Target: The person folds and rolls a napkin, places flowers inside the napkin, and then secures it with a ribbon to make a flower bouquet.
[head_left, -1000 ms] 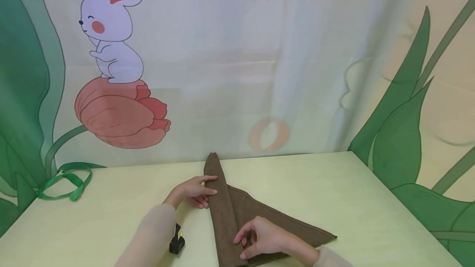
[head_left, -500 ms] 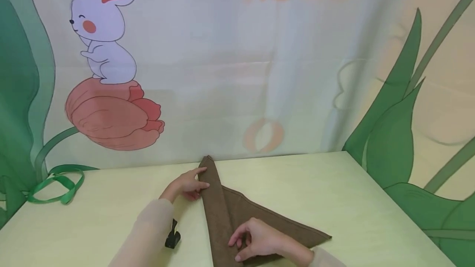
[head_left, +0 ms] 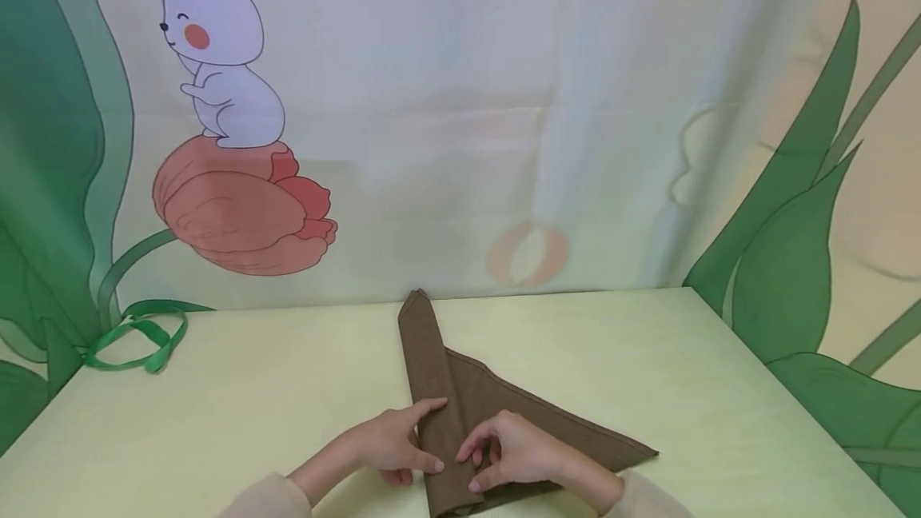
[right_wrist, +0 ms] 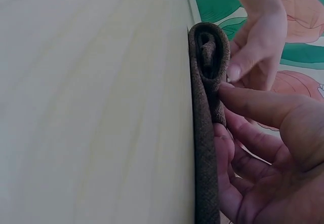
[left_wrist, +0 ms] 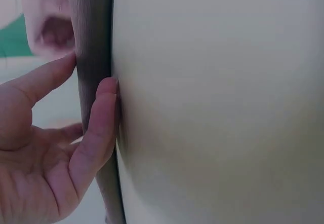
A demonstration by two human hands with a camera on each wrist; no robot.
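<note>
I judge the brown, half-rolled triangular cloth (head_left: 471, 390) soft, best held at six o'clock, left hand (head_left: 394, 442) loose, right hand (head_left: 521, 452) perhaps pinching, unclear.

Table (head_left: 719, 422) lies free right of the cloth (head_left: 429, 358); backdrop (head_left: 612, 182) blocks behind.

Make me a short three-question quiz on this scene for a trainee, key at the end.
1. Multiple choice: in the head view, where does the green ribbon lie on the table?
a) Left of the brown cloth
b) Right of the brown cloth
c) On top of the brown cloth

2. True or false: the left hand and the right hand both touch the brown cloth.

3. Fill in: in the head view, the ____ side of the brown cloth is rolled, while its other side tapers to a point.

Key: 1. a; 2. true; 3. left.
</note>
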